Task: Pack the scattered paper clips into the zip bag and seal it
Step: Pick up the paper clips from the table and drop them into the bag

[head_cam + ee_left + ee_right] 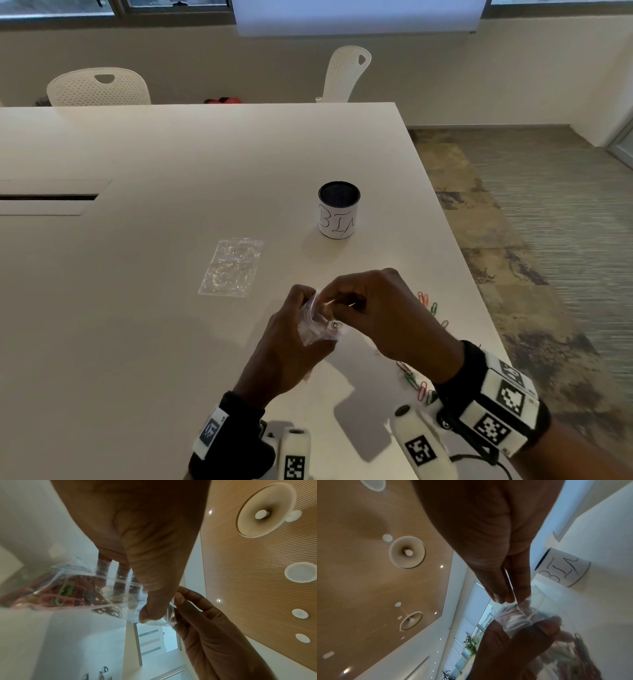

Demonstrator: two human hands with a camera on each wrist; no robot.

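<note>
A small clear zip bag point(317, 330) with several coloured paper clips point(65, 593) inside is held above the white table point(171, 342). My left hand point(294, 322) grips the bag's left side, its thumb pinching the top edge point(154, 609). My right hand point(356, 303) pinches the bag's zip strip point(520, 609) between thumb and fingers at the other end. Loose paper clips lie on the table beyond my right hand point(427, 302) and beside my right wrist point(415, 379). Whether the bag's mouth is sealed is hidden by my fingers.
A second clear bag point(231, 267) lies flat on the table left of centre. A cylindrical cup marked BIN point(339, 209) stands behind my hands. The table's right edge point(479, 291) runs close to the loose clips. Two white chairs point(99, 87) stand at the far side.
</note>
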